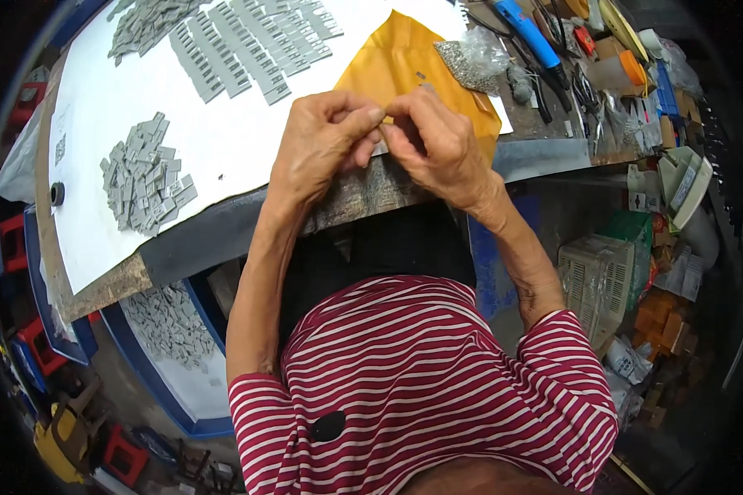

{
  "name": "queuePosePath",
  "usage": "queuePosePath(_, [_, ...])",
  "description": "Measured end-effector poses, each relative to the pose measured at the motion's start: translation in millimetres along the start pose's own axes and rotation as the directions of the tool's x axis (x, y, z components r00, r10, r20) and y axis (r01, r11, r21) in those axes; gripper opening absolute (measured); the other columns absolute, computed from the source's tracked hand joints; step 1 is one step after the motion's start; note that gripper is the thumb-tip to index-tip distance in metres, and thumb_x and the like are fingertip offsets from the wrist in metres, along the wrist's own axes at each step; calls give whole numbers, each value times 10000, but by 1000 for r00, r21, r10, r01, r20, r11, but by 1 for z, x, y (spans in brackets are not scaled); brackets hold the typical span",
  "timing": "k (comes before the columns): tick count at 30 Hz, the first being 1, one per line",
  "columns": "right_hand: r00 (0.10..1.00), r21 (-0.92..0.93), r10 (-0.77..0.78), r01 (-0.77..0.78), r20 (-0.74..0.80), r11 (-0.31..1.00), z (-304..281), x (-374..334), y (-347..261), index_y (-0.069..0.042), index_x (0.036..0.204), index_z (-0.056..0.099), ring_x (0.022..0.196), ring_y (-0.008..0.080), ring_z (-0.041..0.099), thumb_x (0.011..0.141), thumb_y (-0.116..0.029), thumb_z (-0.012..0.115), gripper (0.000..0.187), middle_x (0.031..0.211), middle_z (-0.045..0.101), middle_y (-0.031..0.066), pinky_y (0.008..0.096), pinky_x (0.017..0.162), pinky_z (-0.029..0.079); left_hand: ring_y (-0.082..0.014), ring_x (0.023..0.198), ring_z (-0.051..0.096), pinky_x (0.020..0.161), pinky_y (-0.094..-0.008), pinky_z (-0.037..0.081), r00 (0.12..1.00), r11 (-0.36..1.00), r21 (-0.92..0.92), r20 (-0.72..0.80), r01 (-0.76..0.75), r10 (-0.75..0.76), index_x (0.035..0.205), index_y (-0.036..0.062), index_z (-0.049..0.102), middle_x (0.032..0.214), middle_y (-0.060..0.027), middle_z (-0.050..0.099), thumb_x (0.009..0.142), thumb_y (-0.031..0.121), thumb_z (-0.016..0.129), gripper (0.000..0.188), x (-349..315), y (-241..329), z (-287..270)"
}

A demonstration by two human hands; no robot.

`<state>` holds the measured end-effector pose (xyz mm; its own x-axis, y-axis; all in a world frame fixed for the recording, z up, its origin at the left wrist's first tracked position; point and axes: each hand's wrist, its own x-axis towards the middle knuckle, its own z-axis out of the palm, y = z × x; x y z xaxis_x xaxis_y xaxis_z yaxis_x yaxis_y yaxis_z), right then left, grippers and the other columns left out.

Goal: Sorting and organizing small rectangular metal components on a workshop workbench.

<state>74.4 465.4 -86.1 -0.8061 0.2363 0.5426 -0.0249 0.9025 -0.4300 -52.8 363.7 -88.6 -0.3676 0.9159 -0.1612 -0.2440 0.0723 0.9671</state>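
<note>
Close together over the front edge of the workbench, my left hand (326, 142) and my right hand (444, 147) meet with their fingertips pinched. Whatever lies between the fingers is too small and too covered to make out. Just beyond them spreads an orange-yellow sheet (384, 54). A tiny dark piece (421, 75) rests on it, and a clear plastic bag of small metal parts (470, 64) sits on its right side. To the left, on white paper (223, 148), flat grey pieces (243, 49) stand in neat rows. A loose heap of similar grey pieces (146, 177) lies nearer the left edge.
Another grey heap (153, 25) is at the far left. A blue handheld tool (530, 33), cables and pliers crowd the bench's right side. Below the bench at left, a blue tray (202, 425) holds many grey pieces. Boxes and a grey vented case (594, 276) stand at right.
</note>
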Motion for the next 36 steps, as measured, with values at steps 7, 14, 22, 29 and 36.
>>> queuePosePath(7, [999,45,18,-16,-37,999,0,-2,-4,18,854,501,651,315,540,747,-3,563,126,754,508,137,368,530,440,-50,435,429,393,-167,290,996,992,-118,-67,49,-57,814,-29,574,597,-25,541,842,139,560,172,-3,-1,5])
queuePosePath(14, [956,131,292,-288,-14,949,-21,0,17,26,829,532,592,245,571,768,-5,512,71,700,552,148,336,536,447,-54,449,413,416,-182,306,995,988,-145,-79,52,-64,827,-11,537,635,-24,530,864,172,525,187,-4,0,11])
queuePosePath(22, [972,-176,227,-213,64,961,-19,11,79,26,836,563,626,244,574,799,-89,547,122,690,570,141,327,589,451,-60,448,415,421,-191,320,996,992,-116,-68,56,-65,792,-12,529,616,-24,523,875,181,515,211,-4,2,14])
queuePosePath(29, [968,-231,183,-140,175,963,-15,18,91,30,801,548,634,304,564,790,-111,552,142,689,564,166,367,589,443,-59,430,410,414,-196,320,997,998,-56,-70,37,-41,764,-16,532,590,-22,518,876,197,519,241,-1,1,18])
queuePosePath(36, [955,-315,127,-37,268,948,-12,29,99,33,716,488,552,323,525,784,-130,543,185,588,514,170,396,553,424,-55,442,410,405,-189,303,997,981,188,-60,-40,52,769,17,539,582,4,501,879,272,527,278,15,1,22])
